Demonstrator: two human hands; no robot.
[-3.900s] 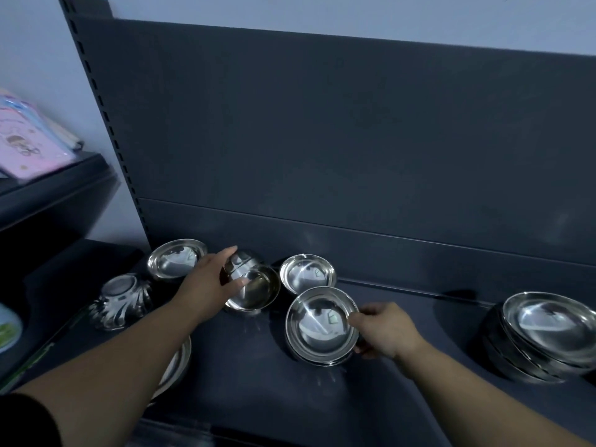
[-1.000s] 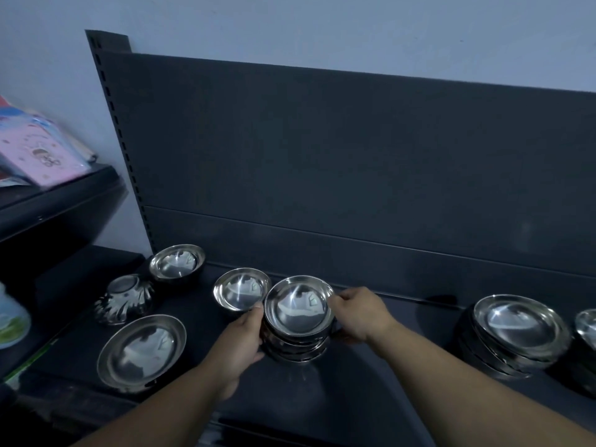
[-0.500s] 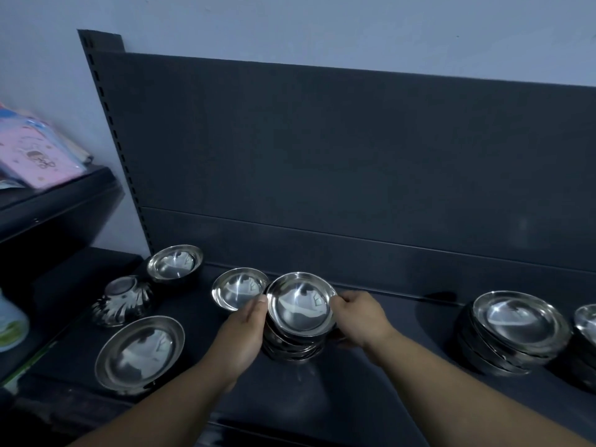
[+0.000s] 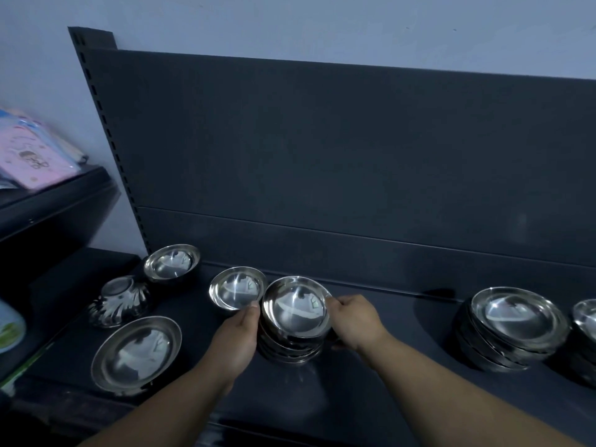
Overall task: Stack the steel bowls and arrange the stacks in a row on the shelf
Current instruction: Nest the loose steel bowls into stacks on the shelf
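Observation:
A stack of small steel bowls [image 4: 295, 312] stands mid-shelf on the dark shelf [image 4: 371, 382]. My left hand [image 4: 237, 341] holds its left side and my right hand [image 4: 353, 321] holds its right rim. Just behind and to the left sits a single small bowl [image 4: 237, 291]. Further left are another upright bowl [image 4: 171, 262], a fluted bowl lying upside down [image 4: 119, 300], and a wide shallow bowl [image 4: 135, 353] near the front. At the right stands a stack of larger bowls [image 4: 512, 324], with another stack [image 4: 585, 333] cut off by the frame edge.
The shelf's dark back panel [image 4: 322, 156] rises right behind the bowls. A neighbouring shelf at the left carries pink packages [image 4: 29, 156]. A pale bottle [image 4: 9, 327] shows at the left edge.
Earlier my hands held separate bowls; now both hold the one stack. In the last second the stack has barely shifted and my hands stay on it.

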